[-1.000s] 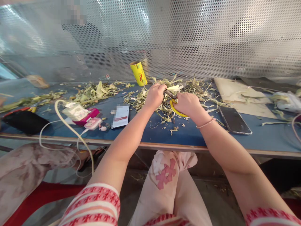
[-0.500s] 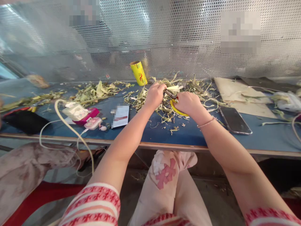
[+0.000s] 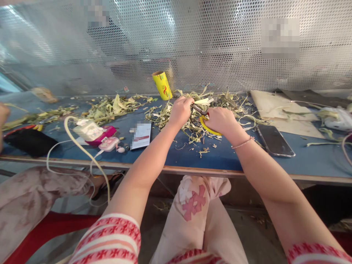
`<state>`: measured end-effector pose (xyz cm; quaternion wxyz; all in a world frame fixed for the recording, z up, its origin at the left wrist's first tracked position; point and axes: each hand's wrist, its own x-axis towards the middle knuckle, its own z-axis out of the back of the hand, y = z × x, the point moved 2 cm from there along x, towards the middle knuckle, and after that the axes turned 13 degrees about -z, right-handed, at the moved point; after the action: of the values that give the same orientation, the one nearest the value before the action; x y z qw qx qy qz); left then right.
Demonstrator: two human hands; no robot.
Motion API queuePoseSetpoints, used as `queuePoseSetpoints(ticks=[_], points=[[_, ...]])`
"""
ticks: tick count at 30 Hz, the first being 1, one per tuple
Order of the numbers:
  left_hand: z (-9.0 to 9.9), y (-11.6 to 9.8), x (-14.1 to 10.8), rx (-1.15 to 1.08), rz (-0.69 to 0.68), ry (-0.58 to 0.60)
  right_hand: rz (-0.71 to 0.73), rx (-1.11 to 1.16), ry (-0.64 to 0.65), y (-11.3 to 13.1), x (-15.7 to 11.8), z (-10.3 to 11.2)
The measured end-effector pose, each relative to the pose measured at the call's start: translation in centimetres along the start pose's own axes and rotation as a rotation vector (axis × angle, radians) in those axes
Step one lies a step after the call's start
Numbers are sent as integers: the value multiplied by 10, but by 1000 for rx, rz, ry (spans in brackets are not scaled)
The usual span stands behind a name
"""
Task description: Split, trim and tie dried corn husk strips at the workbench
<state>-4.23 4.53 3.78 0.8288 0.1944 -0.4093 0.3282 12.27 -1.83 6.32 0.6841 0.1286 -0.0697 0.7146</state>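
My right hand (image 3: 222, 120) is closed around the yellow handles of a pair of scissors (image 3: 208, 126), whose metal blades reach left toward my other hand. Pinched in the fingers of my left hand (image 3: 180, 111) is a small bunch of pale plant strips (image 3: 204, 101), its whitish-green ends fanning out to the right just above the blades. The fingertips on the far side of the left hand are hidden. Beneath both hands spreads a heap of dry, curled plant trimmings (image 3: 196, 136).
A yellow cardboard tube (image 3: 162, 86) stands tilted against the perforated metal panel (image 3: 203, 44). Phones lie to the left (image 3: 141, 136) and right (image 3: 275, 141) of my arms. A cabled pink-and-white power bank (image 3: 95, 131), a black pouch (image 3: 30, 141) and another person's hand (image 3: 3, 117) are at left.
My right hand and the scissors have shifted very slightly to the right. At the left edge, the other person's hand has come further into view. The bunch stays in my left hand.
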Motion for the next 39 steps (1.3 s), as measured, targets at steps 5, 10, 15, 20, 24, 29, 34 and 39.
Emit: queuePoseSetpoints(ticks=[5, 10, 15, 20, 24, 29, 34, 39], points=[[-1, 1, 0, -1, -12, -24, 2, 23, 2, 0, 0, 1], [0, 1, 0, -1, -21, -38, -4, 24, 4, -2, 2, -1], [0, 0, 0, 6, -10, -19, -11, 4, -8, -3, 4, -3], [0, 2, 0, 28, -13, -23, -14, -11, -6, -3, 5, -2], [3, 5, 0, 15, -7, -35, -19, -22, 3, -4, 6, -1], [8, 9, 0, -83, 118, -78, -50, -21, 35, -6, 6, -2], [4, 16, -1, -443, 394, -353, -181, -60, 119, -21, 17, -12], [-14, 24, -6, -969, 896, -529, -232, -84, 155, -41, 32, -26]])
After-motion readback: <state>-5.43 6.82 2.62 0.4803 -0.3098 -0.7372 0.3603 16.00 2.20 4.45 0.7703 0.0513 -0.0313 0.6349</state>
